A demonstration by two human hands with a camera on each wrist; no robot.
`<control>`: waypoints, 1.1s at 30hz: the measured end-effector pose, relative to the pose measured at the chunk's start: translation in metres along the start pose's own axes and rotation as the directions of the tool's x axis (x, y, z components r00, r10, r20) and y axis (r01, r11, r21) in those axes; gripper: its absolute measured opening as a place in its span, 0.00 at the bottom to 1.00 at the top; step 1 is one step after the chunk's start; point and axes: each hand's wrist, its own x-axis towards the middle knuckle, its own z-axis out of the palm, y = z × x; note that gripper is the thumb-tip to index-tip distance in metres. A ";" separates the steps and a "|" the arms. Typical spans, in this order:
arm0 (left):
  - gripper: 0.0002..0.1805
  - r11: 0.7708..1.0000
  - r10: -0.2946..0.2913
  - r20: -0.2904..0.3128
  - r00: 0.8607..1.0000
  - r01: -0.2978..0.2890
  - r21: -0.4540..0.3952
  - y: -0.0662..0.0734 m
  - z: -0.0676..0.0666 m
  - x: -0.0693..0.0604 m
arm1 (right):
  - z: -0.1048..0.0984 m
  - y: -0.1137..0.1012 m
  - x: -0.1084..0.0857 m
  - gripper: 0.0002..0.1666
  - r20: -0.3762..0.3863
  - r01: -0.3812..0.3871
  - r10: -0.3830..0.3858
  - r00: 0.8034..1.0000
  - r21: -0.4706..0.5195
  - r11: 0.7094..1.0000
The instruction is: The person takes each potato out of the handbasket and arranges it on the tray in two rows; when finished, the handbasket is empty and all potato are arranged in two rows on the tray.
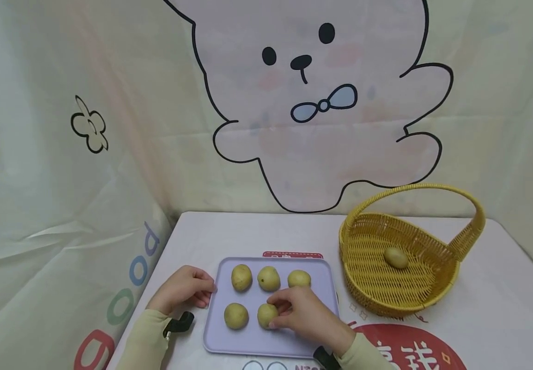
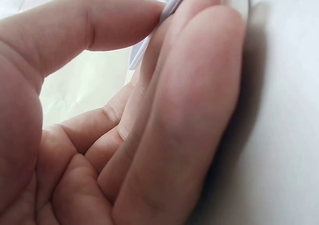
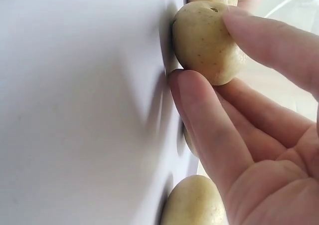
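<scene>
Several small potatoes sit in two rows on a lilac tray point(image 1: 289, 344). My right hand point(image 1: 307, 317) pinches the front-row potato point(image 1: 266, 315) between thumb and fingers; in the right wrist view this potato point(image 3: 207, 43) stands at the tray's surface. Left of it lies another potato point(image 1: 236, 316). Behind are a potato point(image 1: 241, 277), a second potato point(image 1: 268, 278) and a third potato point(image 1: 299, 278), partly covered by the right hand. My left hand point(image 1: 188, 289) holds the tray's left edge, its thumb against the rim point(image 2: 172, 5) in the left wrist view.
A yellow woven basket point(image 1: 356, 288) with a tall arched handle stands right of the tray, one potato point(image 1: 396, 258) inside. The white tablecloth point(image 1: 493, 288) carries red printed patches. Behind the table hangs a cloth curtain point(image 1: 155, 103) with a cartoon bear.
</scene>
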 end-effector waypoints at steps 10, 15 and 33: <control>0.10 0.999 -0.033 -0.001 0.999 0.033 0.017 -0.002 -0.004 -0.003 | -0.022 -0.010 -0.014 0.25 -0.007 -0.006 0.006 1.000 -0.073 0.997; 0.11 0.999 -0.017 0.019 1.000 0.016 0.031 0.000 -0.003 -0.003 | -0.070 -0.019 -0.041 0.23 -0.018 -0.019 0.017 1.000 -0.170 0.985; 0.12 1.000 0.001 0.042 0.999 -0.002 0.022 0.001 -0.003 -0.001 | -0.243 0.026 -0.078 0.26 -0.225 -0.292 0.216 0.950 -0.399 0.870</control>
